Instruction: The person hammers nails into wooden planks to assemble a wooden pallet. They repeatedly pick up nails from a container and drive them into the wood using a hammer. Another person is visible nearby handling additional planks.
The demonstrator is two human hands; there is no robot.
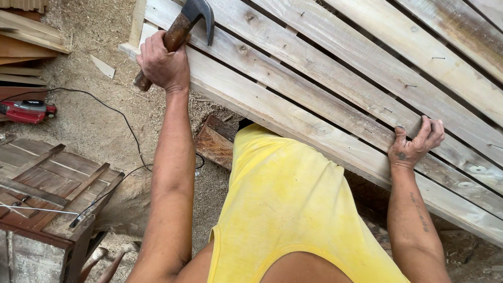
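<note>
My left hand (163,65) is gripping a claw hammer (181,34) by its wooden handle, fist closed; the hammer's long axis is running diagonally, head up & to the right, claw curving down over the slatted pallet (335,73). My right hand (415,144) is pressing on a slat w/ fingers curled at its edge. A red power tool (26,111) is lying on the sawdust floor (99,120), far left
</note>
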